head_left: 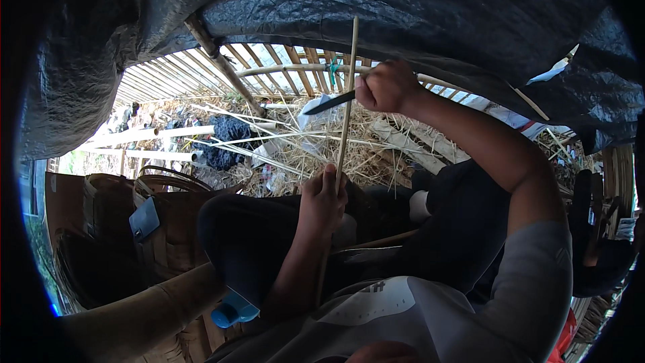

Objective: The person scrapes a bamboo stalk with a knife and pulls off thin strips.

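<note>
My left hand [322, 203] is closed round the lower part of a long, thin bamboo strip [347, 121], which stands nearly upright before me. Higher up, my right hand [390, 87] grips a knife [328, 103]; its handle is hidden in the fist. The dark blade points left and crosses the strip, though whether it cuts into the wood I cannot tell. Past my left hand, the strip's lower end runs down along my forearm toward my lap.
Bamboo shavings [322, 134] cover the ground ahead, with bamboo poles [161, 132] at the left. A thick bamboo pole [154, 302] lies at my lower left, near a blue object [234, 309] and a phone-like flat thing [144, 218]. Dark plastic sheeting [416, 13] hangs overhead before a slatted fence [269, 67].
</note>
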Demonstrator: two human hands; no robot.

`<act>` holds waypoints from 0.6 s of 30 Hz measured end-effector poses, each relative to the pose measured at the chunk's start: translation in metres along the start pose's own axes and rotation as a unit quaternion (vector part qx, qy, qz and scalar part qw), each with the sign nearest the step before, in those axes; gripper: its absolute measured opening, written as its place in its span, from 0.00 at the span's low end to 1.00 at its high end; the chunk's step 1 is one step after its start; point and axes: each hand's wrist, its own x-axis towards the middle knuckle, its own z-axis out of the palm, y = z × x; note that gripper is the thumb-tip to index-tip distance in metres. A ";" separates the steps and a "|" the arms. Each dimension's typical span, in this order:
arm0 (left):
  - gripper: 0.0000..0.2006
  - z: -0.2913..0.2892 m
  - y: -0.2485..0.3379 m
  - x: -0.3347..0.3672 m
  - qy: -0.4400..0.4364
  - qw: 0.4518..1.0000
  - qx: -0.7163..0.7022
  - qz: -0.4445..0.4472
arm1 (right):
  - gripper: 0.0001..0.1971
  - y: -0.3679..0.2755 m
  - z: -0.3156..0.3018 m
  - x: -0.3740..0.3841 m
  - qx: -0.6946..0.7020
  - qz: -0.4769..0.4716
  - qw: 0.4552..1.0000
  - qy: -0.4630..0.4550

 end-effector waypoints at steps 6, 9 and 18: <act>0.20 0.003 0.009 -0.005 -0.035 0.999 -0.015 -0.024 | 0.26 0.054 0.007 0.002 -0.005 0.182 0.983 0.011; 0.21 -0.007 0.000 0.004 -0.004 0.999 -0.044 -0.003 | 0.25 0.008 0.006 -0.003 0.017 0.069 0.996 -0.061; 0.23 0.006 0.017 -0.016 0.010 0.992 0.074 0.105 | 0.23 0.066 0.018 -0.029 -0.130 0.056 0.976 -0.168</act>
